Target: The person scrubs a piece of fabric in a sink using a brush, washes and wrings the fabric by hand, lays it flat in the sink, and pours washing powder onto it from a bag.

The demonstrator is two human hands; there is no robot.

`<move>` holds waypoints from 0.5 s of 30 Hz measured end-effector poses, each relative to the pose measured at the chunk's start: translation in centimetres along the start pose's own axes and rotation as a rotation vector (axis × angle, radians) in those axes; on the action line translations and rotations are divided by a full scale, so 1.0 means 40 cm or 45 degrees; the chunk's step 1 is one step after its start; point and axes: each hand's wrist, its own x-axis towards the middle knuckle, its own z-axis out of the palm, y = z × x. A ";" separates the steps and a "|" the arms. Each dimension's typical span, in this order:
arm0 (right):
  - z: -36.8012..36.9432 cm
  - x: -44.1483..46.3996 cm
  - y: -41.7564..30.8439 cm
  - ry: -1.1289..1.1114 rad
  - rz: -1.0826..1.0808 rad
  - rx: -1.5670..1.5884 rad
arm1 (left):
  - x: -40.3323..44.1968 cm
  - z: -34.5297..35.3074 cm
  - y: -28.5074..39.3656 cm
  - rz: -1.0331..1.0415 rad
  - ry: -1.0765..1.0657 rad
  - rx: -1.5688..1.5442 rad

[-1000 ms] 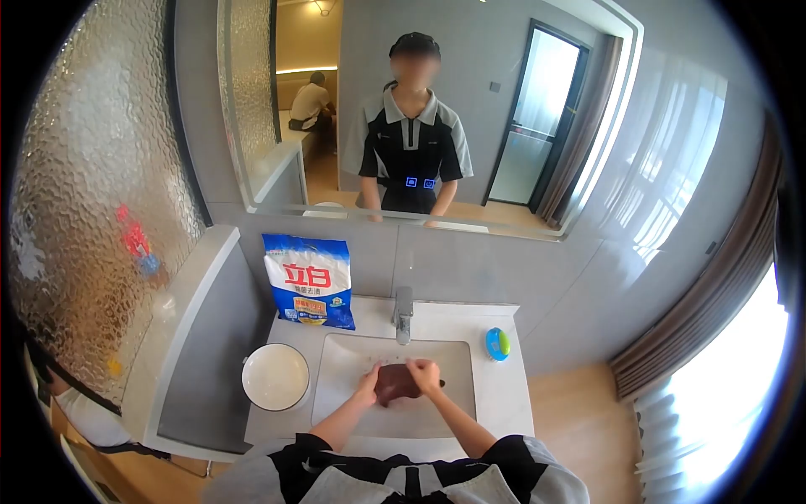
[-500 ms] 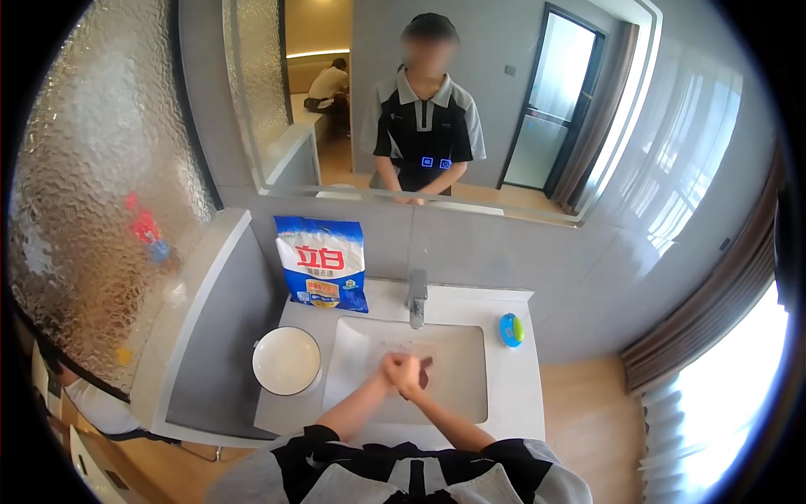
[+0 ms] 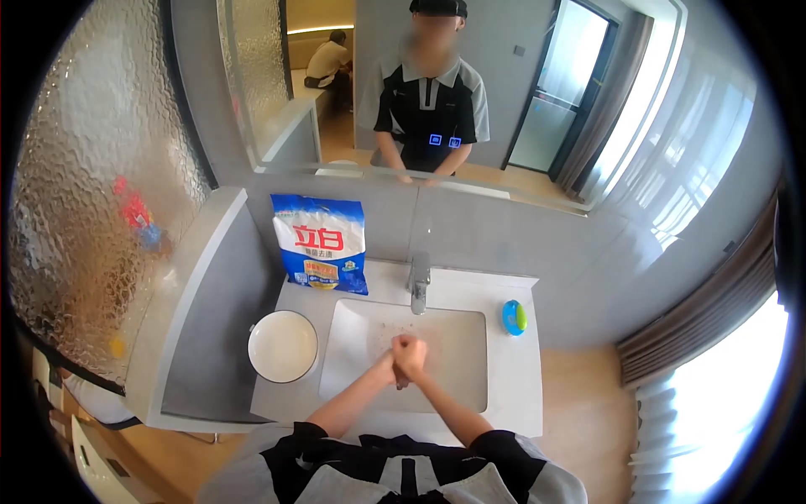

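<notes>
Over the white sink (image 3: 457, 361), my left hand (image 3: 387, 366) and my right hand (image 3: 410, 353) are pressed together, fingers closed. A small dark reddish piece of cloth (image 3: 402, 385) is squeezed between them. Only a bit of it shows below the hands, so its exact kind is hidden. The chrome faucet (image 3: 419, 286) stands just beyond the hands. Bubbles or cloudy water (image 3: 390, 329) can be seen in the basin near the hands.
Left of the sink are a white basin (image 3: 283, 346) and a blue-and-white detergent bag (image 3: 320, 244). A blue-and-green round container (image 3: 514, 317) sits on the right of the counter (image 3: 516, 378). A mirror (image 3: 495, 101) hangs ahead, reflecting a seated person behind.
My clasped hands have turned, and the reddish cloth that stuck out on their right now shows only beneath them. The view has tilted slightly downward.
</notes>
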 end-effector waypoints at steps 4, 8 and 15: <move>-0.006 0.014 0.022 0.036 0.099 -0.085 | -0.023 0.065 -0.018 -0.006 0.103 -0.099; -0.016 -0.057 -0.040 0.055 -0.114 0.061 | 0.074 -0.054 -0.007 -0.037 -0.713 -0.052; -0.020 0.038 0.007 0.124 0.063 -0.025 | 0.039 0.011 -0.005 -0.018 0.194 -0.013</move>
